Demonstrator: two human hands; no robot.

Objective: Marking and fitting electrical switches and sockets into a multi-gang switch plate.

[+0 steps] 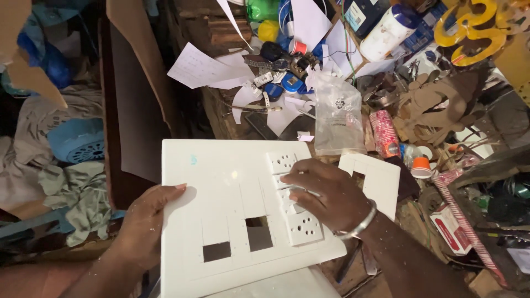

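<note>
A large white switchboard plate [221, 182] lies in front of me, tilted slightly. It has rectangular cut-outs [216, 251] near its lower edge and white socket modules [304, 227] fitted along its right side. My left hand [144, 223] grips the plate's left edge, thumb on top. Over the right column rests my right hand [326, 190], its fingers pressing on a white switch module between two sockets. A metal bangle [359, 223] circles that wrist.
A smaller white cut plate [378, 179] lies just right of the big one. The wooden bench behind is crowded with papers [201, 69], a plastic bag [338, 113], tape rolls, a white bottle [386, 30] and cardboard shapes [436, 105]. Cloth and a blue fan [80, 144] lie left.
</note>
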